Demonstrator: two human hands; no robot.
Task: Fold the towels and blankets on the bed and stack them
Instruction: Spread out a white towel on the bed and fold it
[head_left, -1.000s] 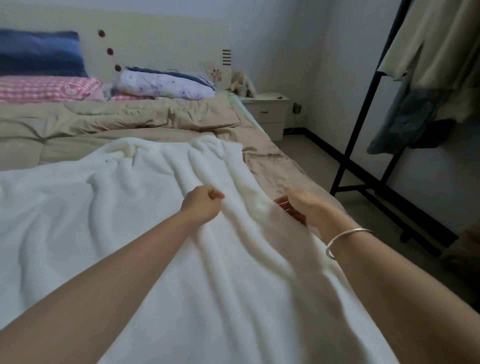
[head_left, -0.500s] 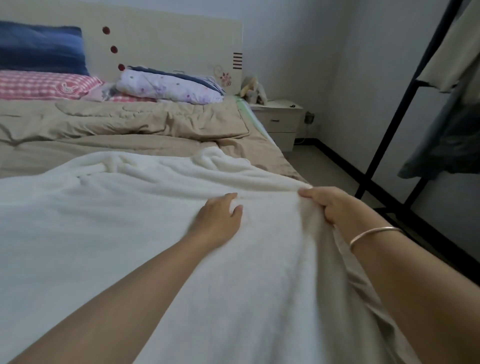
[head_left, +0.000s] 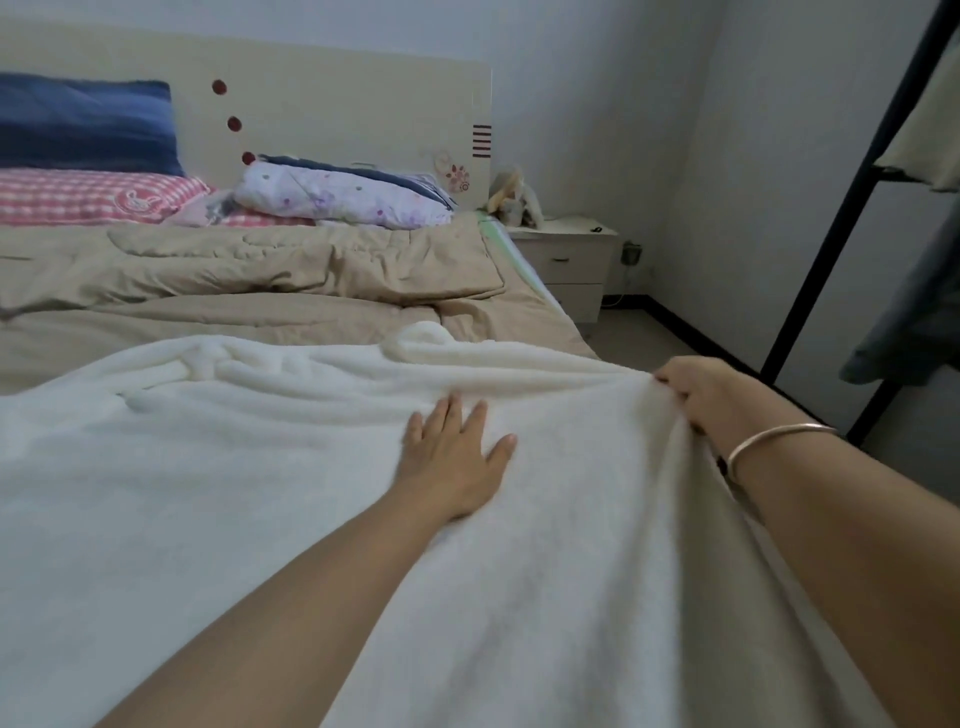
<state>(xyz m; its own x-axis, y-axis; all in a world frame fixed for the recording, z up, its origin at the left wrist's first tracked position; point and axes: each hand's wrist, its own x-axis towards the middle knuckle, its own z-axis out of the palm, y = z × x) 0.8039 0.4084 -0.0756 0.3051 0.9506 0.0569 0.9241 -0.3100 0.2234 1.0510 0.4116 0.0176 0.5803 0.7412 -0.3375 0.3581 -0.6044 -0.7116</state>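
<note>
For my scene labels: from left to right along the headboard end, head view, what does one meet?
Dark blue pillow → white flowered pillow → beige plush toy → white bedside cabinet → black metal clothes rack.

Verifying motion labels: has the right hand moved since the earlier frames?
Yes. The right hand, gripping the white blanket, has gone rightward, out to the bed's side edge and closer to the nightstand.

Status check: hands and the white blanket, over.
Left hand flat on white blanket. Right hand grips its right edge. Blanket spread, not yet folded. Tan quilt lies beyond it.
</note>
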